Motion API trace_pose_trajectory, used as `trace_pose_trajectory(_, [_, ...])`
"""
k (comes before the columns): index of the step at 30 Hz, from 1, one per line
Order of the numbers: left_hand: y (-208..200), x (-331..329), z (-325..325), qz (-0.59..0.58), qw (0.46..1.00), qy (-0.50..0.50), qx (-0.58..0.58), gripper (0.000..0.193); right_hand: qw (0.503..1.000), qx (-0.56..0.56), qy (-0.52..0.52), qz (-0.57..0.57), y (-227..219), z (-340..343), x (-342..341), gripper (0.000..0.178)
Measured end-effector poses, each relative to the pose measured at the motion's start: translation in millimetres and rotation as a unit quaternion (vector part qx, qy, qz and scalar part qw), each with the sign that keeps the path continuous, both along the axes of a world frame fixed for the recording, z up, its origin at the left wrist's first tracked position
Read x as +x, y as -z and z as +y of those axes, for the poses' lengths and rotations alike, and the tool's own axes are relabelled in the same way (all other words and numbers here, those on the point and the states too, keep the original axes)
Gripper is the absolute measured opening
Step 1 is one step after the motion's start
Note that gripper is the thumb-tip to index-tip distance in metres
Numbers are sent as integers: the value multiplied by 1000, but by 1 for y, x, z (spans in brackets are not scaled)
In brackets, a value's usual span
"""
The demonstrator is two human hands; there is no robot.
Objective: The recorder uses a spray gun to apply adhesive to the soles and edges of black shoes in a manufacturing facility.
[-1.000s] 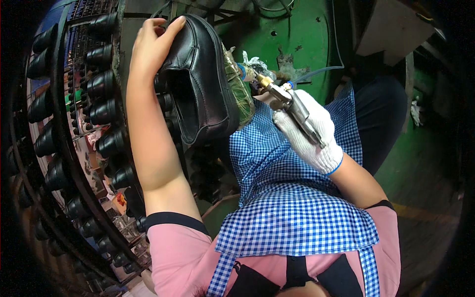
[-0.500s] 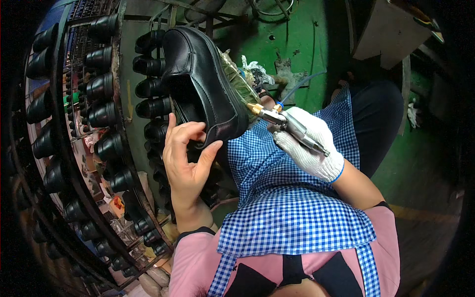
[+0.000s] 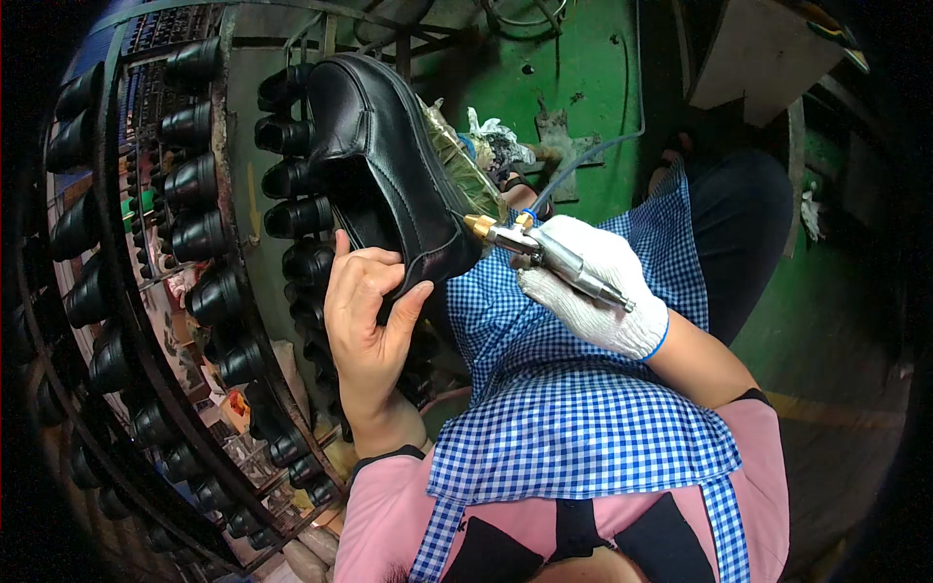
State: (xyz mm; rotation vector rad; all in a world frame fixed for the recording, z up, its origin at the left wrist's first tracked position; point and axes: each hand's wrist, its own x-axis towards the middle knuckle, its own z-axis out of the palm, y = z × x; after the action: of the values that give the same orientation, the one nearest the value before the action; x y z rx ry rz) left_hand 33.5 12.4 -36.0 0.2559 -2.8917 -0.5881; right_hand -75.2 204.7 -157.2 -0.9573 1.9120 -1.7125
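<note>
A black leather slip-on shoe (image 3: pixel 408 165) hangs in front of me, its toe pointing away and its opening turned to the left. My bare left hand (image 3: pixel 374 301) pinches the shoe's heel, thumb outside and fingers at the collar. My right hand (image 3: pixel 598 282), in a white knit glove, is closed around a metal spray gun (image 3: pixel 559 260) with a brass nozzle (image 3: pixel 478 226). That nozzle points at the heel end of the shoe's right side, very near the leather. From the gun's fitting a blue air hose (image 3: pixel 583 160) runs away to the right.
Metal racks (image 3: pixel 225 126) with several rows of black shoes (image 3: pixel 199 180) stand close on my left. Beyond the held shoe is a worn, wrapped support (image 3: pixel 457 155) over the green floor (image 3: pixel 603 87). A pale board (image 3: pixel 763 58) leans at the far right.
The shoe has shifted slightly left. My right hand has brought the spray gun left, and its nozzle is now closer to the heel. My left hand keeps its grip.
</note>
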Motion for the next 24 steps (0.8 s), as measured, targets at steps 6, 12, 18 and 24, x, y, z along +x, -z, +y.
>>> trace_pose_trajectory(6, [2,1,0,3,1000,-5,11,23,1000,-9,-9,13,1,-2,2,23])
trace_pose_trajectory(12, [3,3,-1,5,1000,-10,8,23,1000,-6,-1,21,2,4,11,24])
trace_pose_trajectory(18, [2,3,-1,6,1000,-12,16,23,996,-82,-9,-23,-5,8,2,18])
trace_pose_trajectory(24, [1,-5,2,-14,999,8,-31,25,992,18,68,-102,7,-8,-13,29])
